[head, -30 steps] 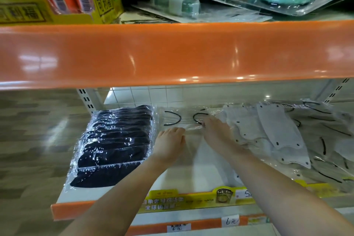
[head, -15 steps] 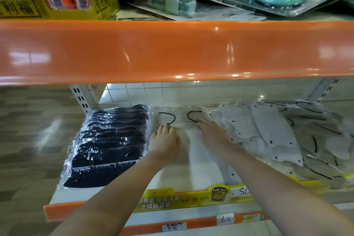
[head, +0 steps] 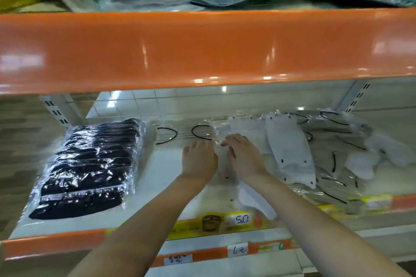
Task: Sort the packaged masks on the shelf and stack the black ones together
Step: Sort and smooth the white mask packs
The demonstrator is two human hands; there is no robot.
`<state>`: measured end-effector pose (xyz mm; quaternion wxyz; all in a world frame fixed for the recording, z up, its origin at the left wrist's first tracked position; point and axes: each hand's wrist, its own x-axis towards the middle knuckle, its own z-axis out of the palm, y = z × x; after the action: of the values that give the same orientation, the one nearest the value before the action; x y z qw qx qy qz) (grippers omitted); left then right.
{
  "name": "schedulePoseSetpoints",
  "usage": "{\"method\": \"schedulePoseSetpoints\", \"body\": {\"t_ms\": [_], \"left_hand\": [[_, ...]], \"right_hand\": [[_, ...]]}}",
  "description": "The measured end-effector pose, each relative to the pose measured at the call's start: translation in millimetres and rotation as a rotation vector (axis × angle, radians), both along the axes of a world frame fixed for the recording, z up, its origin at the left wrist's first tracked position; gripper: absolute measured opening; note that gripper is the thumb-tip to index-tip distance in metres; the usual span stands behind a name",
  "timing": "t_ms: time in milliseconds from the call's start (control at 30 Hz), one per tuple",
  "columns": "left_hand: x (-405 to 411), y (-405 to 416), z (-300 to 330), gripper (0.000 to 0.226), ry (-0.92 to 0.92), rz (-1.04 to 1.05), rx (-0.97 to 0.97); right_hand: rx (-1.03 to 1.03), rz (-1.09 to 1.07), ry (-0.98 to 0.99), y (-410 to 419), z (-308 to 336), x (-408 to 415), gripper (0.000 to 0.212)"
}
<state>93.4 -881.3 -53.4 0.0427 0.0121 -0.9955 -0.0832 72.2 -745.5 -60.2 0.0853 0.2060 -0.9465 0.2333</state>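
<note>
Both hands, left hand (head: 199, 159) and right hand (head: 244, 157), rest flat, fingers relaxed, on a white packaged mask (head: 227, 171) mid-shelf; black masks (head: 90, 168) stacked at nine o'clock. Sorting appears underway; next likely needs gripping that packet.

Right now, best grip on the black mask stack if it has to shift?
Probably the long right edge of the black mask stack, approached from the bare shelf beside it: packs lie flat and overlapped front to back, so a side pinch would likely catch several together.
</note>
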Motion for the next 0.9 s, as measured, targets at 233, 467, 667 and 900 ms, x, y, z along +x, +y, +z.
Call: {"method": "schedulePoseSetpoints", "body": {"t_ms": [233, 467, 667, 900], "left_hand": [[-2.4, 96.8, 10.0, 0.036, 0.010, -0.154, 0.021], [-0.2, 177.9, 5.1, 0.037, 0.107, -0.292, 0.105], [-0.6, 215.4, -9.7, 0.047, 0.097, -0.262, 0.050], [2.5, 219.3, -11.6, 0.071, -0.039, -0.100, -0.010]], "right_hand": [[-0.007, -0.105, 0.030, 104.0, 2.3, 5.4, 0.029], [0.026, -0.236, 0.144, 197.2, 0.3, 15.2, 0.034], [0.093, -0.212, -0.177, 241.8, -9.2, 16.1, 0.066], [0.186, -0.131, -0.186, 254.8, -14.9, 15.1, 0.078]]}}
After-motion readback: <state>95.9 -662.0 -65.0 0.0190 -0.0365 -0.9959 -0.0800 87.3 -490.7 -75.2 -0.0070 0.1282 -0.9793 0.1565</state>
